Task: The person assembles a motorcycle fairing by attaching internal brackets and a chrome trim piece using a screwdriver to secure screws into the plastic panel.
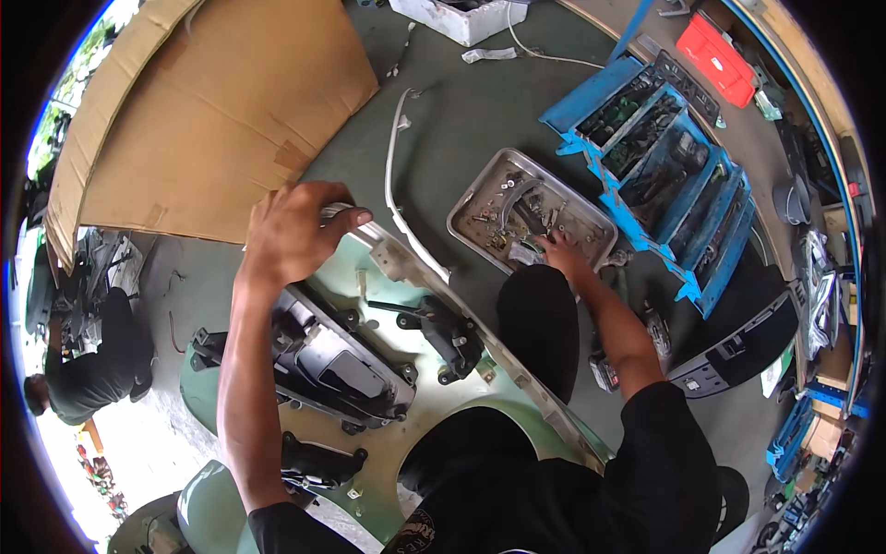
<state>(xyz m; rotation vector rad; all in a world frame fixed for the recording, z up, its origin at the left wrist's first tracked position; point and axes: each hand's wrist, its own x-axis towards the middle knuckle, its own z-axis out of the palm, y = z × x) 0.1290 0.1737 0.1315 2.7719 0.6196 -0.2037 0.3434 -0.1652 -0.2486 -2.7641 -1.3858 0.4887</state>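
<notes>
My left hand (295, 231) is closed over the upper edge of a pale green car body panel (498, 429), which has a long flange along its side. Black plastic fittings (438, 342) and a larger dark housing (355, 374) sit on the panel. My right hand (558, 249) reaches into a metal tray (466, 208) of small hardware, its fingers curled at some loose parts; what they pinch is too small to name. My bent dark-clad knee (535, 342) is just below the tray. A long white strip (397, 185) lies between the panel and the tray.
A large cardboard sheet (212, 111) lies upper left. An open blue toolbox (651, 185) is right of the tray, near a red case (715, 60) and a black panel (729, 351). A white container (457, 18) stands at the top. A co-worker (97, 351) crouches at the far left.
</notes>
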